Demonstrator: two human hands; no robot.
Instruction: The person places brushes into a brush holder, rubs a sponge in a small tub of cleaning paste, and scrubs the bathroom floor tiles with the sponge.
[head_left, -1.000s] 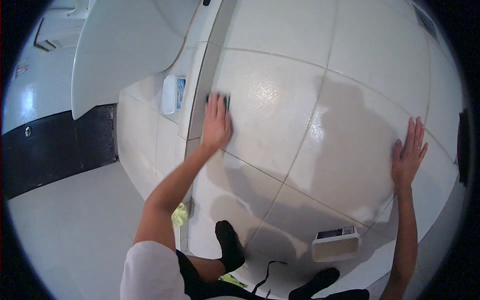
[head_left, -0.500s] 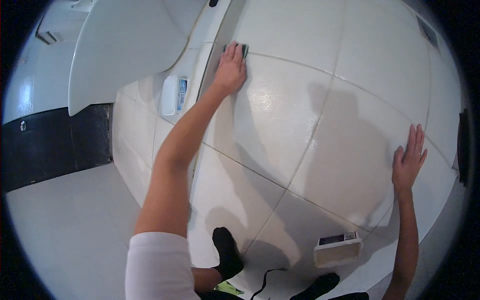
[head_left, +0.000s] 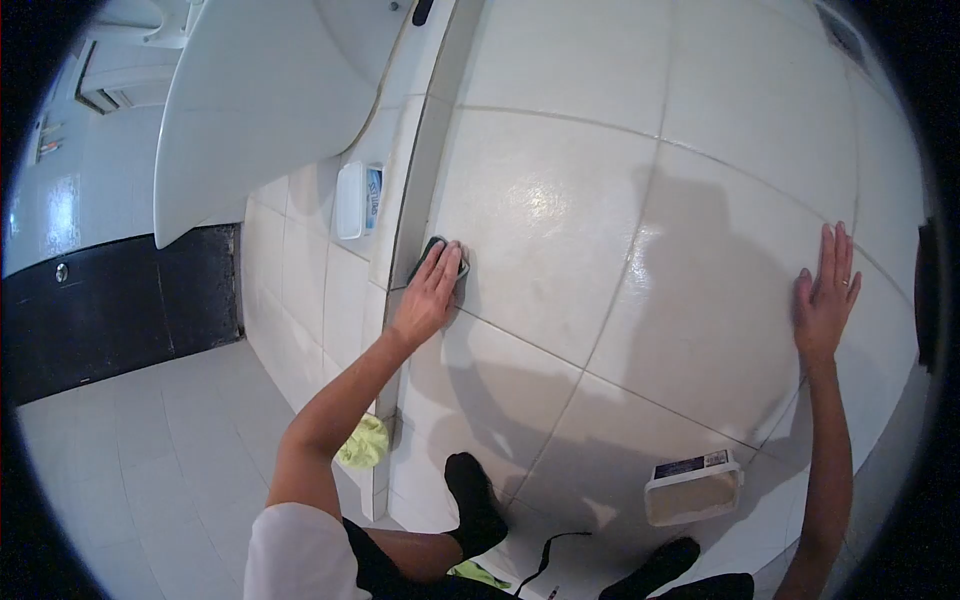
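My left hand (head_left: 426, 303) presses a dark sponge (head_left: 429, 250) with a lighter rim against the pale tiles (head_left: 545, 245), close to the raised ledge on the left. Its fingers lie over the sponge and partly hide it. On the right, my right hand (head_left: 826, 300) rests flat on the tiles with fingers stretched and nothing held. Below it, nearer my feet, is a white plastic tub (head_left: 692, 464) with a dark label and cloudy, pale contents. Another white tub (head_left: 352, 202) with a blue label stands beyond the ledge.
The tiled ledge (head_left: 408, 200) runs along the left, with a yellow-green cloth (head_left: 364, 441) at its near end. A large white curved basin (head_left: 265, 100) overhangs the upper left. A dark door (head_left: 115, 305) is farther left. My black-socked foot (head_left: 474, 505) and a black cord (head_left: 548, 555) are below.
My left hand has slid with the sponge down along the ledge, towards my feet. My right hand stays flat in nearly the same place. The yellow-green cloth by the ledge has come into view.
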